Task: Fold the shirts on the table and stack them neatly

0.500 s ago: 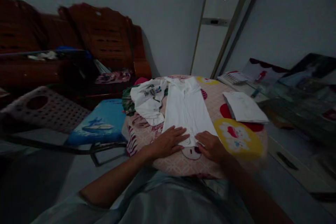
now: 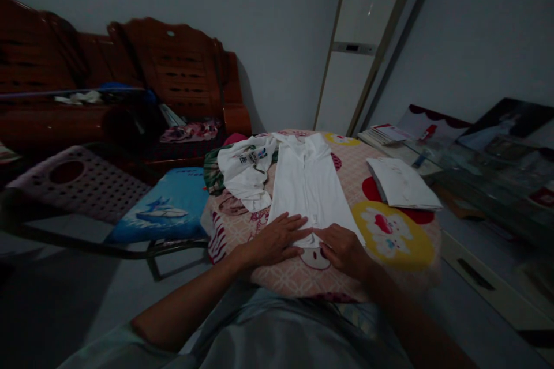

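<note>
A white shirt lies folded into a long strip on the patterned cloth, its collar end away from me and its hem towards me. My left hand rests flat on the lower left of the shirt, fingers stretched out. At the hem's right side, my right hand has its fingers bent in on the fabric, the index finger reaching towards the middle; its fingertips are partly hidden. Left of the shirt is a crumpled white garment with a dark print. A folded white garment lies to the right.
The pink patterned cloth covers the round table in front of me. On the left stand a chair with a blue cushion and a carved wooden bench. A glass-topped cabinet is on the right, a tall white unit behind.
My right hand has gone from lying spread on the shirt's lower end to bent fingers at the hem. The left hand stays flat in nearly the same place. The view has tilted slightly up.
</note>
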### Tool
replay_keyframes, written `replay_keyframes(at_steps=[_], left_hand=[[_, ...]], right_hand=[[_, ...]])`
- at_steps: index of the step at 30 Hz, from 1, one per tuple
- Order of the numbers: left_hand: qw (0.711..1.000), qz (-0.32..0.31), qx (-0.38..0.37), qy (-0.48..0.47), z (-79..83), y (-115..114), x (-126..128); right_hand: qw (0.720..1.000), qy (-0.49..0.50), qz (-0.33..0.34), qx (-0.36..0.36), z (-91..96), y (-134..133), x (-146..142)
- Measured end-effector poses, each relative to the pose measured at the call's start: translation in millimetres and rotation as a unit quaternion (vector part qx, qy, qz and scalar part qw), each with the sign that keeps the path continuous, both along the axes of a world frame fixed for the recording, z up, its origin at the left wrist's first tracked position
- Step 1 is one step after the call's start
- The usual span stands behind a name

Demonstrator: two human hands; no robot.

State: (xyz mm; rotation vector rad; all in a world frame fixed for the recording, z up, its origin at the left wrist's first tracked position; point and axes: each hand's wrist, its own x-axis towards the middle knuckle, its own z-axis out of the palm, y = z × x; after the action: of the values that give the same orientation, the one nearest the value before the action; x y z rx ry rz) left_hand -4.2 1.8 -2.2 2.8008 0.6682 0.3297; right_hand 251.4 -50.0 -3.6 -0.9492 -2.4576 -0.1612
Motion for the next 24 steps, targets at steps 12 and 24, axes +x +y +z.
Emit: replay_keyframes(at_steps=[12, 24], left_hand=[[0.997, -0.009, 0.026, 0.071, 19.7, -13, -16], [0.998, 0.053, -0.016, 0.032, 26.7, -4, -10]], right_hand=[[0.993, -0.097, -0.067, -0.026, -3.2, -17, 41], [0.983, -0.121, -0.141, -0.008, -12.3, 1, 71]])
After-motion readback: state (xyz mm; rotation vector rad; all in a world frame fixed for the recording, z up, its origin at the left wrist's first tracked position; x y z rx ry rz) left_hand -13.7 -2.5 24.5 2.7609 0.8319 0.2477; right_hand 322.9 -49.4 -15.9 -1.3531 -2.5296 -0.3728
